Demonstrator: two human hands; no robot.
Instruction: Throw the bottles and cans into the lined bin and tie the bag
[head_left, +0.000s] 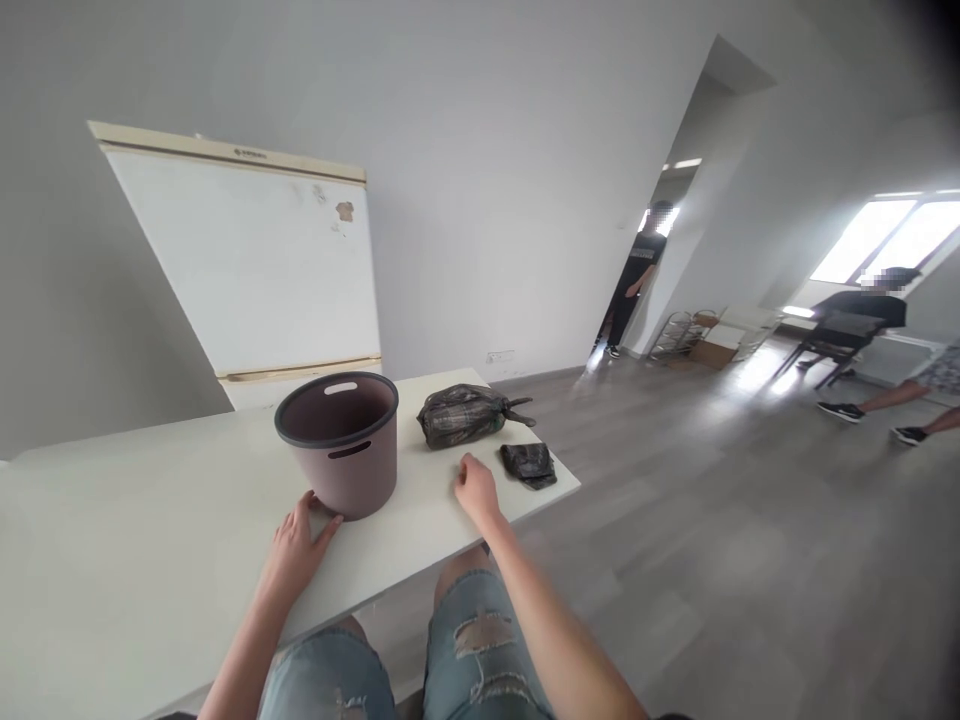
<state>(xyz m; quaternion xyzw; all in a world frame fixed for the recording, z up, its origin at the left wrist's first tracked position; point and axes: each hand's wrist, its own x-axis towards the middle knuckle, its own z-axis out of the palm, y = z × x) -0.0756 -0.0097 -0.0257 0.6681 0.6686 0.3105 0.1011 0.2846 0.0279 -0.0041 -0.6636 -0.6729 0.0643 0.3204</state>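
A brownish-purple trash bin (pixel 360 470) with a dark rim and slot handles stands upright on the white table (pixel 187 510). My left hand (pixel 295 548) lies by its base, thumb and fingers spread, fingertips at the lower wall. To the right, my right hand (pixel 476 488) rests on the tabletop with curled fingers, and nothing shows in them. Behind it lies a full black plastic bag (pixel 461 415), its mouth tied in a knot with loose ends. A folded black plastic bag (pixel 529 464) sits just right of my right hand, apart from it.
A white fridge (pixel 247 260) stands behind the table against the wall. The table's right corner and front edge are close to my right hand. One person (pixel 637 270) stands in a doorway; another (pixel 862 310) is near a chair by the window.
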